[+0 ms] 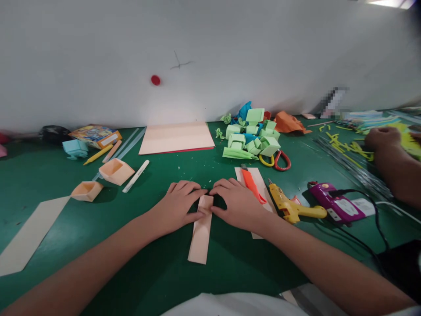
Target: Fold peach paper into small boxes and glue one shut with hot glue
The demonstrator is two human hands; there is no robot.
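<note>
A long peach paper strip (200,235) lies on the green table (148,259), running from near me to between my hands. My left hand (179,204) and my right hand (235,202) both press on the strip's far end, fingers curled and thumbs pinching a fold there. The fold itself is partly hidden by my fingers.
Two folded peach paper boxes (115,170) sit at left beside a white pen (136,176). An orange cutter (252,186), yellow glue gun (291,205) and purple glue gun (335,205) lie right. Green paper cubes (253,138), scissors (279,160) and a peach sheet stack (177,137) lie behind. Another person's hand (383,137) rests far right.
</note>
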